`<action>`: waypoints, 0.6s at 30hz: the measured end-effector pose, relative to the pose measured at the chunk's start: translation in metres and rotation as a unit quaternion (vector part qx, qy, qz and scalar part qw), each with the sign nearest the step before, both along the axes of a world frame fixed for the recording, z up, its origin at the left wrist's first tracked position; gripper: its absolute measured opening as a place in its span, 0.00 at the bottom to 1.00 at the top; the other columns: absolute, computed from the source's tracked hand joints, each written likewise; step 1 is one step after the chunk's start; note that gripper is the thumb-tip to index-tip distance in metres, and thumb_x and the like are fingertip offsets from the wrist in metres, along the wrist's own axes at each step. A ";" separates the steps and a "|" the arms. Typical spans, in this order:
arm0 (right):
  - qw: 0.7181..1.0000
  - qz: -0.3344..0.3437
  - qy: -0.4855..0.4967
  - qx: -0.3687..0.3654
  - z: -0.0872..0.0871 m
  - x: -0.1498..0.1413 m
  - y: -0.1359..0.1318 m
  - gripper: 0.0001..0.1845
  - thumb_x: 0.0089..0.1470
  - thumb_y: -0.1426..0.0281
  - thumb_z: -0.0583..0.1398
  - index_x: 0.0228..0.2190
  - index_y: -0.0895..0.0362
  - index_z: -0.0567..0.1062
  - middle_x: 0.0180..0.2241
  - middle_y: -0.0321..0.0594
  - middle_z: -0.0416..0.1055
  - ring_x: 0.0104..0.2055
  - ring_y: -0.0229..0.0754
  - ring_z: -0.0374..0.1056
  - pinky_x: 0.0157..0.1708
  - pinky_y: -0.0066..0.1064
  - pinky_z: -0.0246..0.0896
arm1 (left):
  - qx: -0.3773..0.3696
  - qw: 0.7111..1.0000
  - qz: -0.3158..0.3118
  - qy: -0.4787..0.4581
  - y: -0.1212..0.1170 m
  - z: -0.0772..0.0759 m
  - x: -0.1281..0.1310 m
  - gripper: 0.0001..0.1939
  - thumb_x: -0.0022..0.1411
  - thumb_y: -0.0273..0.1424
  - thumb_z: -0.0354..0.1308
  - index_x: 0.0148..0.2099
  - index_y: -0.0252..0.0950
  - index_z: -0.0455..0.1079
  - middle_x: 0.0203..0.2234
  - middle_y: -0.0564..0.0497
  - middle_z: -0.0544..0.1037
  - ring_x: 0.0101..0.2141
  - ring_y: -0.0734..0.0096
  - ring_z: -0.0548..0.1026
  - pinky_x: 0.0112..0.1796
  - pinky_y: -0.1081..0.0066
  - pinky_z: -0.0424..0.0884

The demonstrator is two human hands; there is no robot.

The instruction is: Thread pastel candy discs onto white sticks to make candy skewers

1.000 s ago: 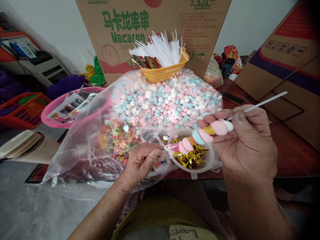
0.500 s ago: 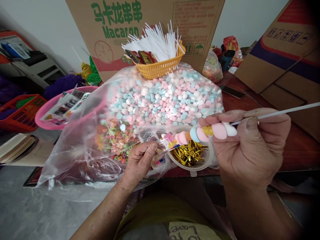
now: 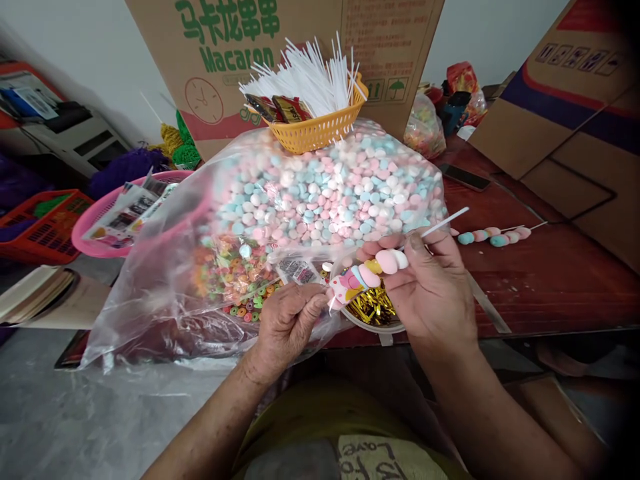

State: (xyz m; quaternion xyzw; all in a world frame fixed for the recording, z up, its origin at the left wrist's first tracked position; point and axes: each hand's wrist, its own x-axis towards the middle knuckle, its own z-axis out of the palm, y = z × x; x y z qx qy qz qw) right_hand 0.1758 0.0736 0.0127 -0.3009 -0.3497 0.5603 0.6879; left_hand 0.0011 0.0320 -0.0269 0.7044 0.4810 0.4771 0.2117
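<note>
My right hand (image 3: pixel 434 291) is closed round a white stick threaded with pastel candy pieces, the candy skewer (image 3: pixel 380 268). The stick's bare end points up to the right. My left hand (image 3: pixel 287 325) pinches the small printed wrapper (image 3: pixel 343 288) at the skewer's lower tip. Both hands hover over a round clear tub of gold twist ties (image 3: pixel 373 308). Just behind them lies a big clear bag of pink, blue and white candies (image 3: pixel 325 193), with coloured ring candies (image 3: pixel 235 273) at its near left.
A finished skewer (image 3: pixel 493 235) lies on the dark red table (image 3: pixel 550 280) to the right. A yellow basket of white sticks (image 3: pixel 313 127) sits atop the bag, before a "Macaron" carton (image 3: pixel 225 53). A pink basket (image 3: pixel 107 227) stands left, a phone (image 3: pixel 463 177) and folded cartons (image 3: pixel 565 120) right.
My right hand has drawn the skewer down and left, closer to my left hand, which now pinches the wrapper at its tip. The view has shifted, baring a finished skewer on the table.
</note>
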 end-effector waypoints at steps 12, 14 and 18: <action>0.964 0.182 -0.177 -0.073 -0.010 -0.011 -0.007 0.09 0.51 0.62 0.60 0.27 0.54 0.67 0.31 0.34 0.73 0.31 0.37 0.69 0.32 0.32 0.64 | -0.483 0.824 -0.215 -0.204 0.008 0.030 0.010 0.18 0.45 0.35 0.67 0.37 0.33 0.68 0.21 0.56 0.69 0.22 0.78 0.67 0.26 0.74 0.64; 0.939 0.219 -0.253 -0.079 -0.015 -0.005 -0.002 0.10 0.49 0.62 0.62 0.27 0.56 0.70 0.33 0.36 0.73 0.32 0.36 0.68 0.33 0.30 0.63 | -0.482 0.830 -0.201 -0.198 0.009 0.033 0.011 0.20 0.44 0.34 0.68 0.40 0.34 0.67 0.22 0.57 0.70 0.22 0.78 0.67 0.26 0.75 0.64; 0.923 0.231 -0.296 -0.083 -0.018 0.007 0.008 0.10 0.45 0.62 0.64 0.27 0.56 0.72 0.26 0.33 0.71 0.29 0.36 0.66 0.30 0.29 0.61 | -0.482 0.819 -0.229 -0.211 0.014 0.037 0.003 0.39 0.42 0.31 0.69 0.56 0.40 0.57 0.26 0.56 0.72 0.21 0.79 0.67 0.26 0.74 0.64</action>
